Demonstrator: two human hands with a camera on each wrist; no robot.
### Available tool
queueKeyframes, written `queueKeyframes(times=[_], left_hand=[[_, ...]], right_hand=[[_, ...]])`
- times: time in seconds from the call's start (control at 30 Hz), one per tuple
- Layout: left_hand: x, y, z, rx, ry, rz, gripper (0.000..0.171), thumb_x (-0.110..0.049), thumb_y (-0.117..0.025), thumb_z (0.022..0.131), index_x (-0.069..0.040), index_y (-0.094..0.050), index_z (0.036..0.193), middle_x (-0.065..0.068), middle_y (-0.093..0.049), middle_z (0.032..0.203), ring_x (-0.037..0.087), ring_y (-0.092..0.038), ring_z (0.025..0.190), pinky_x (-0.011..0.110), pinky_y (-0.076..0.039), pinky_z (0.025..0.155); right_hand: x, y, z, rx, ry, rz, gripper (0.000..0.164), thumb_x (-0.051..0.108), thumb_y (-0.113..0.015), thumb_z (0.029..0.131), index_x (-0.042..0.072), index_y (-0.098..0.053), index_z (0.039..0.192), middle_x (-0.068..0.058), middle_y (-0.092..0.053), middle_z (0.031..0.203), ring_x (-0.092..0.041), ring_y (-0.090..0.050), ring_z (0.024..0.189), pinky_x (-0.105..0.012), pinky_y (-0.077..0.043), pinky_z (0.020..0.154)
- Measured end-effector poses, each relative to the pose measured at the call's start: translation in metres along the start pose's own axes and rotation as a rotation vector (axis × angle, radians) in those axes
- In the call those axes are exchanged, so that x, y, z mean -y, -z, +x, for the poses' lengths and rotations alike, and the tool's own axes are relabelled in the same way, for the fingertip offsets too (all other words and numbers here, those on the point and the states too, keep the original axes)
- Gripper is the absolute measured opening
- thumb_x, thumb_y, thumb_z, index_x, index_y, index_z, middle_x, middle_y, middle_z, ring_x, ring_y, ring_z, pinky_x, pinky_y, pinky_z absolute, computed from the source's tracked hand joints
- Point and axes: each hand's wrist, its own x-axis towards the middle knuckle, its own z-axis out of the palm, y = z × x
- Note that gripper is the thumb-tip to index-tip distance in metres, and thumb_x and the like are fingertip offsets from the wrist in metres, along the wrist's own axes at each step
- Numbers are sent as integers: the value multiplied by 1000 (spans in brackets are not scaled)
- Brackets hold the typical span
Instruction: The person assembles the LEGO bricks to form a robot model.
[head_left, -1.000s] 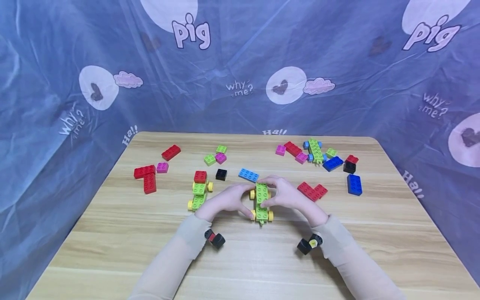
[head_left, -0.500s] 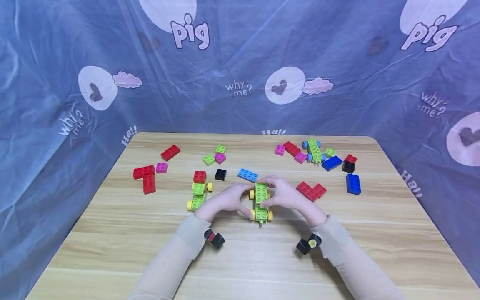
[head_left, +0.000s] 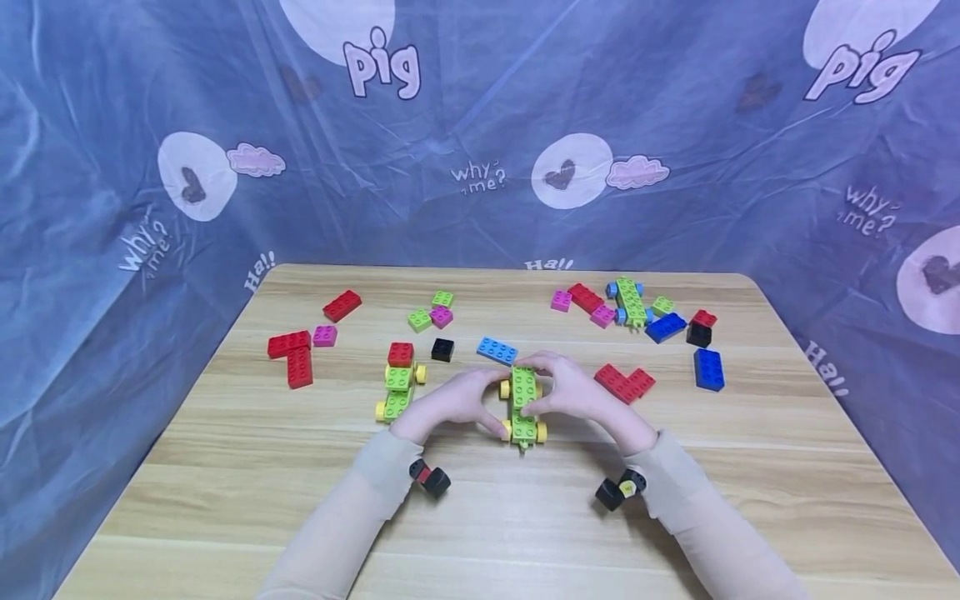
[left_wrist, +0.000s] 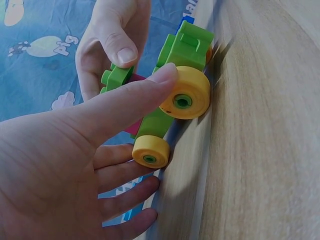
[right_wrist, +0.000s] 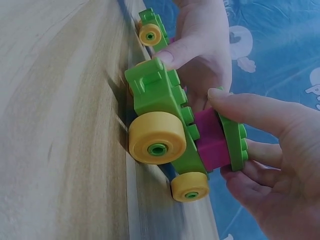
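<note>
A green toy car base (head_left: pixel 524 429) with yellow wheels stands on the table between both hands. My left hand (head_left: pixel 467 396) holds it from the left, thumb at the near wheel (left_wrist: pixel 187 92) and fingers by the far wheel (left_wrist: pixel 151 151). My right hand (head_left: pixel 572 390) grips a green brick (right_wrist: pixel 232 140) at the car's far end, thumb on one edge and fingers on the other. Beneath that brick sits a magenta brick (right_wrist: pixel 211 137) on the base. Left of my left hand is a second green car (head_left: pixel 397 406) bearing a red brick (head_left: pixel 401 354).
A light blue brick (head_left: pixel 497 350) and a black brick (head_left: pixel 442 349) lie just beyond the hands. Joined red bricks (head_left: pixel 624 383) lie to the right. A blue-wheeled green car (head_left: pixel 630 302) stands back right among loose bricks. Red bricks (head_left: pixel 299 367) lie left.
</note>
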Motion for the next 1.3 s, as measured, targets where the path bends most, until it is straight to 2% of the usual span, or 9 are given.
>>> queueKeyframes(times=[0.5, 0.77, 0.97, 1.3], left_hand=[[1, 0, 0, 5, -8, -4, 104, -35, -89, 63, -5, -36, 147, 11, -38, 152, 28, -34, 141, 43, -27, 117], [1, 1, -1, 6, -11, -16, 103, -34, -89, 63, -5, -36, 147, 10, -38, 152, 28, -34, 141, 42, -26, 117], [3, 0, -1, 11, -8, -16, 103, -33, -89, 64, -6, -36, 148, 10, -38, 152, 27, -34, 141, 40, -25, 117], [2, 0, 0, 3, -16, -20, 104, -34, -89, 63, -5, -35, 148, 10, -37, 152, 28, -33, 142, 40, -24, 118]], right_hand=[[0, 4, -1, 22, 20, -22, 79, 29, -86, 70, -3, -51, 134, -19, -55, 134, -39, -53, 122, -52, -45, 101], [-3, 10, -9, 28, 59, -34, 83, 37, -84, 72, 2, -48, 138, -15, -51, 141, -38, -48, 128, -55, -40, 104], [-10, 23, -17, -15, 58, -37, 74, 35, -81, 76, 5, -52, 136, -16, -54, 138, -41, -51, 124, -57, -43, 101], [-40, 54, -38, -145, 31, -40, 46, 20, -75, 84, 4, -62, 125, -14, -66, 121, -34, -60, 112, -54, -49, 93]])
